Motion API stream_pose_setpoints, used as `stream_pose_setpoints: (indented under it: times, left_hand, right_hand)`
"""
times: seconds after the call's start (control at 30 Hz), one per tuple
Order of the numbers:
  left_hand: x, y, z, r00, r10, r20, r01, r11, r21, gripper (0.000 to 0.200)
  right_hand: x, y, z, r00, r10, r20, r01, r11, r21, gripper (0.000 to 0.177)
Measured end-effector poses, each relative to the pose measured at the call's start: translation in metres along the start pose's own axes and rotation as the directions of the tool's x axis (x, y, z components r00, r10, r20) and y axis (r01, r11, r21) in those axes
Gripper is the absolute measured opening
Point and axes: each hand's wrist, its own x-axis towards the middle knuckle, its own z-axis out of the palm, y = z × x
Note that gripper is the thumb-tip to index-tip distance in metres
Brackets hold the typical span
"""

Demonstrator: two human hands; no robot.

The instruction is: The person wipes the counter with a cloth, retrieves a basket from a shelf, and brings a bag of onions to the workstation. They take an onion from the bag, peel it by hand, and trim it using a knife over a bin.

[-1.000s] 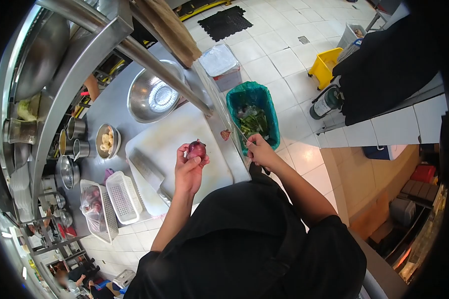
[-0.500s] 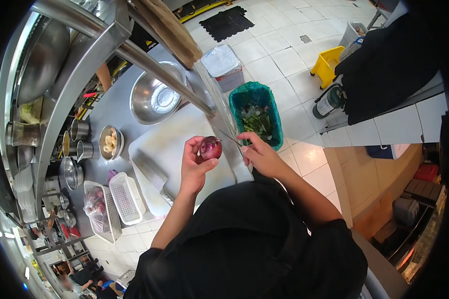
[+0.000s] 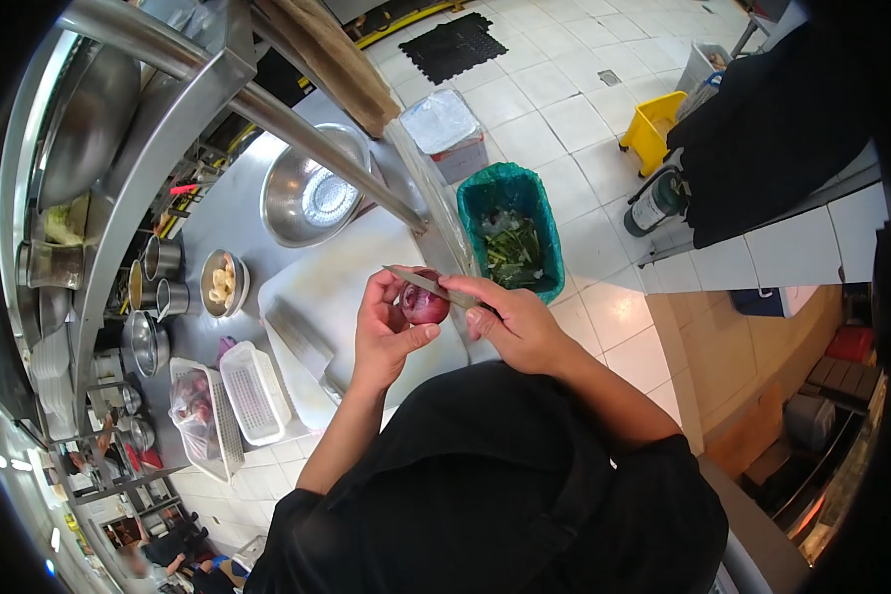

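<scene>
A red onion [image 3: 426, 305] sits in my left hand [image 3: 384, 332], whose fingers wrap round it above the white cutting board. My right hand [image 3: 513, 325] grips a small knife [image 3: 418, 281], and its blade lies across the top of the onion. The knife's handle is mostly hidden in my fingers. On the cutting board [image 3: 386, 262], to the left of my hands, rests a large cleaver-like knife [image 3: 302, 337] that nothing touches.
A green-lined bin [image 3: 467, 213] with green scraps stands beyond the counter's edge. Left of the board are a bowl of peeled pieces [image 3: 223, 284], an unfilled white basket [image 3: 254, 391] and a basket with bagged onions [image 3: 196, 411]. A large steel bowl [image 3: 279, 213] sits beneath a metal post.
My right hand has moved left toward the onion, bringing the small knife from beside it to across its top. My left hand keeps hold of the onion.
</scene>
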Motion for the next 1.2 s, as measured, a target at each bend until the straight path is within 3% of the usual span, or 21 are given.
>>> stream_pose_setpoints:
  times: [0.07, 0.13, 0.27, 0.37, 0.43, 0.53, 0.87, 0.93, 1.03, 1.17, 1.2]
  left_hand:
    - [-0.002, 0.000, -0.003, 1.000, -0.027, 0.000, 0.027, 1.000, 0.003, 0.068]
    - [-0.003, 0.000, -0.003, 0.999, -0.054, 0.001, 0.054, 0.999, 0.008, 0.068]
    - [-0.003, 0.001, 0.000, 0.998, -0.070, -0.001, 0.070, 0.997, -0.037, 0.070]
    - [-0.002, 0.002, 0.000, 0.998, -0.060, 0.006, 0.060, 0.998, 0.004, 0.070]
    - [-0.003, 0.003, 0.000, 0.998, -0.064, 0.003, 0.064, 0.997, 0.036, 0.069]
    - [-0.004, 0.004, 0.001, 0.998, -0.058, 0.002, 0.058, 0.997, 0.050, 0.070]
    - [-0.001, 0.009, 0.000, 0.999, -0.027, 0.037, 0.022, 0.993, 0.120, 0.067]
    - [0.000, 0.009, 0.000, 0.999, -0.030, 0.036, 0.025, 0.991, 0.129, 0.067]
    - [0.001, 0.008, 0.002, 0.999, -0.033, 0.031, 0.028, 0.992, 0.125, 0.067]
    - [0.001, 0.008, 0.004, 0.999, -0.024, 0.039, 0.021, 0.996, 0.082, 0.068]
    - [0.000, 0.007, 0.003, 0.999, -0.037, 0.037, 0.034, 0.997, 0.071, 0.068]
  right_hand:
    - [0.001, 0.004, 0.000, 1.000, -0.001, -0.002, 0.001, 1.000, 0.001, 0.037]
    - [0.004, 0.016, 0.002, 0.988, 0.002, -0.156, 0.010, 0.997, 0.074, 0.038]
    - [0.002, 0.007, -0.007, 0.996, 0.013, -0.086, -0.004, 0.994, 0.109, 0.040]
    - [-0.001, -0.006, -0.012, 0.998, -0.067, 0.012, 0.067, 0.998, 0.016, 0.041]
    - [-0.002, -0.009, -0.016, 0.994, -0.077, 0.073, 0.089, 0.979, -0.186, 0.046]
    - [-0.003, -0.012, -0.017, 0.991, -0.113, 0.075, 0.128, 0.962, -0.243, 0.050]
    - [0.000, -0.015, -0.018, 0.994, -0.088, 0.061, 0.100, 0.964, -0.246, 0.045]
    - [0.000, -0.009, -0.015, 0.982, -0.189, 0.000, 0.184, 0.955, -0.235, 0.044]
    - [0.001, -0.002, -0.013, 0.974, -0.223, -0.036, 0.211, 0.956, -0.204, 0.041]
    - [0.004, 0.001, -0.017, 0.971, -0.206, -0.120, 0.193, 0.975, -0.110, 0.039]
    - [0.004, -0.005, -0.023, 0.994, -0.091, -0.060, 0.084, 0.990, -0.114, 0.039]
